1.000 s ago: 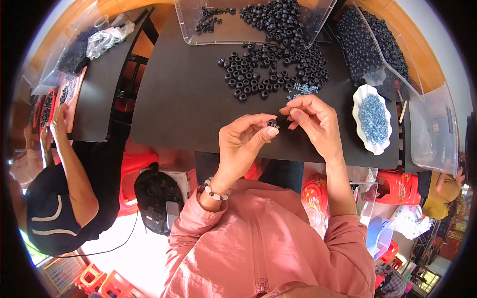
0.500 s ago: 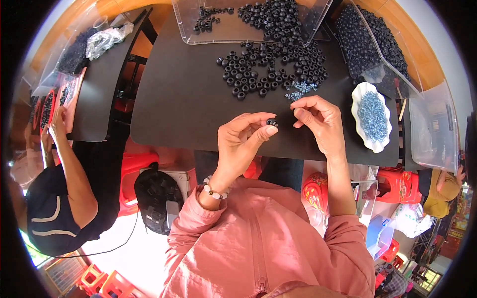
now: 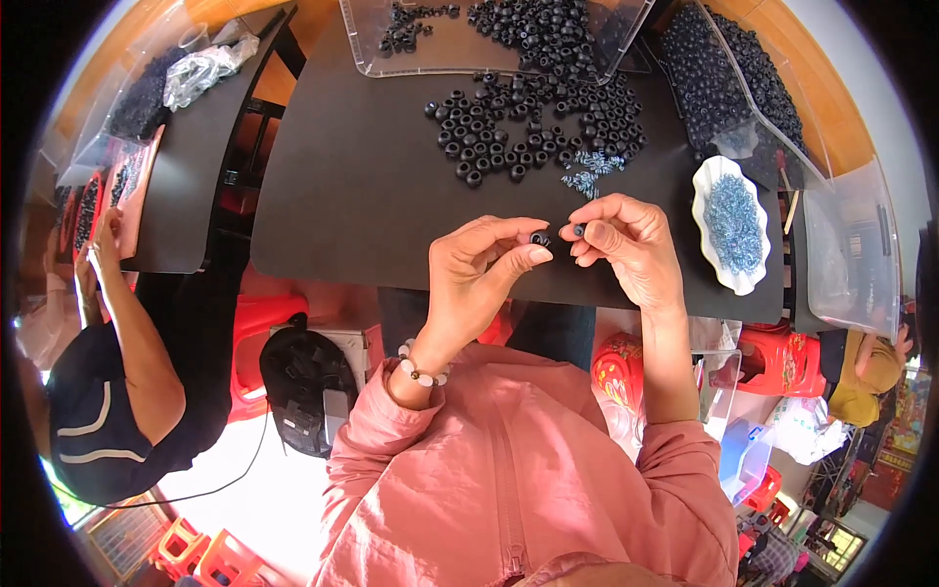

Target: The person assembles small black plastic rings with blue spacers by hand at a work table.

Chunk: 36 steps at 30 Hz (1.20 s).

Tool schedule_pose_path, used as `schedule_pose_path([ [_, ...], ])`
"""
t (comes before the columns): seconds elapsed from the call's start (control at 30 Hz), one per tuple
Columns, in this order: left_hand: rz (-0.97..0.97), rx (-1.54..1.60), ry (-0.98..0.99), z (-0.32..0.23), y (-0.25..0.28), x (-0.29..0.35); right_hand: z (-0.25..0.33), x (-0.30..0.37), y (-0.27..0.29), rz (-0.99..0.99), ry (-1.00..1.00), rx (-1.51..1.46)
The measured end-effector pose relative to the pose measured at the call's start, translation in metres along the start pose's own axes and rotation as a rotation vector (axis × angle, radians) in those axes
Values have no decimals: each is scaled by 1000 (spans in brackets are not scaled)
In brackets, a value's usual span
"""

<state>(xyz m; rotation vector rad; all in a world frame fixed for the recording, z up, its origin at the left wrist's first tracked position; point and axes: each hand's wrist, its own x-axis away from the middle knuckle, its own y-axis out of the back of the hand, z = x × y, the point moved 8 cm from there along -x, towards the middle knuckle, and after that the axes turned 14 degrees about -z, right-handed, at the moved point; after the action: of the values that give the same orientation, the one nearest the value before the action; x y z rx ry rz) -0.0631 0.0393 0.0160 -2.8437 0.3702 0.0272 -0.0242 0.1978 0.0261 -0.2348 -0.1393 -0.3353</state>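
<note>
A small black round hollow piece (image 3: 540,238) is pinched between the thumb and index finger of my left hand (image 3: 479,269), its opening showing. Close beside it, my right hand (image 3: 634,249) grips a smaller dark piece (image 3: 579,231) at the fingertips; the two pieces are apart. Beyond my hands, loose black hollow pieces (image 3: 499,137) lie spread on the dark table (image 3: 342,186). Small clear-blue pieces (image 3: 585,183) form a little heap at the near edge of that spread. More of them fill a white scalloped dish (image 3: 746,286) right of my right hand.
A clear bin (image 3: 469,71) with black pieces stands at the far side. Another clear bin (image 3: 753,108), full of black pieces, is at the far right. On the left, a co-worker's hands (image 3: 103,245) are over a pink tray (image 3: 142,201). A black backpack (image 3: 303,386) sits below the table.
My right hand has shifted slightly, and the small dark piece in its fingers now shows more plainly, closer to the left-hand piece. My left hand has barely moved.
</note>
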Motion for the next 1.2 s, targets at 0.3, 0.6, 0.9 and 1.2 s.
schedule_pose_path([
  [0.3, 35, -63, -66, -2, -1, 0, -8, 1, -7, 55, 14, -34],
  [0.6, 43, -63, -77, -1, -2, 1, -14, 3, -11, 72, -35, -94],
  [0.9, 57, -161, -193, -7, -2, 2, -14, 5, -12, 86, -37, -66],
  [1.2, 35, -201, -240, -8, -2, 3, -20, 7, -14, 73, -144, -114],
])
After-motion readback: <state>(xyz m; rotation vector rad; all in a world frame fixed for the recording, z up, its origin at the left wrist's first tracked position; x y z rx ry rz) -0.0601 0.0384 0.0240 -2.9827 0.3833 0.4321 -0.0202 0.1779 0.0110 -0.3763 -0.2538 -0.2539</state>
